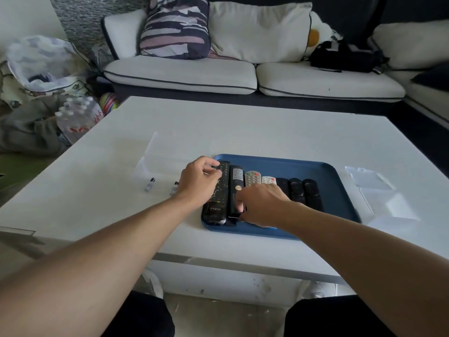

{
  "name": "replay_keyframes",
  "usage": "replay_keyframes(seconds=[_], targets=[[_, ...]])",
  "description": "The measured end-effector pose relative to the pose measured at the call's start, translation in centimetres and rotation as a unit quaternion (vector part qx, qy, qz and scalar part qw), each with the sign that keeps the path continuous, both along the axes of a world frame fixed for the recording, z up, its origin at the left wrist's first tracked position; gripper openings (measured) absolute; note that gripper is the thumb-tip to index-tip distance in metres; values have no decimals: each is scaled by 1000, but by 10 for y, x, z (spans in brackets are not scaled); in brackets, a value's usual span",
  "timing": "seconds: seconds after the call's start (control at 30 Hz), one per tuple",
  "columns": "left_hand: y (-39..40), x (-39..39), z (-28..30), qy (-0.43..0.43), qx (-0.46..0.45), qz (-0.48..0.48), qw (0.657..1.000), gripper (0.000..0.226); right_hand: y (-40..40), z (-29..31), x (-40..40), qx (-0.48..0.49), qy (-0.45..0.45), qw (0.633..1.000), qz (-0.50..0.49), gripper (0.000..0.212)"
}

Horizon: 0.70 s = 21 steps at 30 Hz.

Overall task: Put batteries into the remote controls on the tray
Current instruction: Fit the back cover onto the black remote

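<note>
Remote controls lie side by side in a row on a blue tray (335, 188) at the near edge of a white counter (243, 127), as a person reaches in with both hands. The left hand (198, 182) curls over the far end of the leftmost black remote (222, 190), fingertips on its buttons; whether it grips the body or only rests there cannot be told. The right hand (261, 205) comes down over the near end of the second black remote (236, 183), fingers bent onto it, hiding the near ends of the grey remote (252, 177) and small white remote (268, 180) beside it. Three more dark remotes (301, 190) lie just to the right of that hand, untouched.

Two loose batteries (149, 185) rest on the counter left of the tray, one of them just behind the left wrist and partly hidden.

The risks from here are plain enough: the remotes are packed touching, so lifting one could drag or tip its neighbour; the left forearm, sweeping back, could roll the nearer battery off the counter; and a cell seated the wrong way round would leave a remote dead. Clear plastic packaging (371, 181) lies right of the tray.
</note>
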<state>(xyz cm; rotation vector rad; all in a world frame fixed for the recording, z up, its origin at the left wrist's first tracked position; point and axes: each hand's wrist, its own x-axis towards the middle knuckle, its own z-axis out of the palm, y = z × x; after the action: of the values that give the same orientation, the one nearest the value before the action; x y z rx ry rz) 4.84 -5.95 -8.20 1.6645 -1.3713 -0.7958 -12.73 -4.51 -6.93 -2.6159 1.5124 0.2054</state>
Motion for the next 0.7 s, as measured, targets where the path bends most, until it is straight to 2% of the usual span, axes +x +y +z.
replay_keyframes(seconds=[0.17,0.3,0.43,0.53,0.63,0.7], targets=[[0,-6,6,89,-10,28,996,9,-2,14,-2,-13,-67,996,-57,15],[0,-8,9,144,23,26,989,17,-6,27,-8,-23,-147,983,-106,18],[0,-14,10,237,116,-28,964,47,0,33,-7,-80,-169,980,-72,15],[2,-17,16,297,125,-92,942,52,6,36,0,-95,-155,983,-24,14],[5,-18,19,262,126,-92,952,49,7,38,3,-69,-156,985,-25,12],[7,-17,20,259,134,-86,953,46,4,45,-1,14,-219,974,-57,9]])
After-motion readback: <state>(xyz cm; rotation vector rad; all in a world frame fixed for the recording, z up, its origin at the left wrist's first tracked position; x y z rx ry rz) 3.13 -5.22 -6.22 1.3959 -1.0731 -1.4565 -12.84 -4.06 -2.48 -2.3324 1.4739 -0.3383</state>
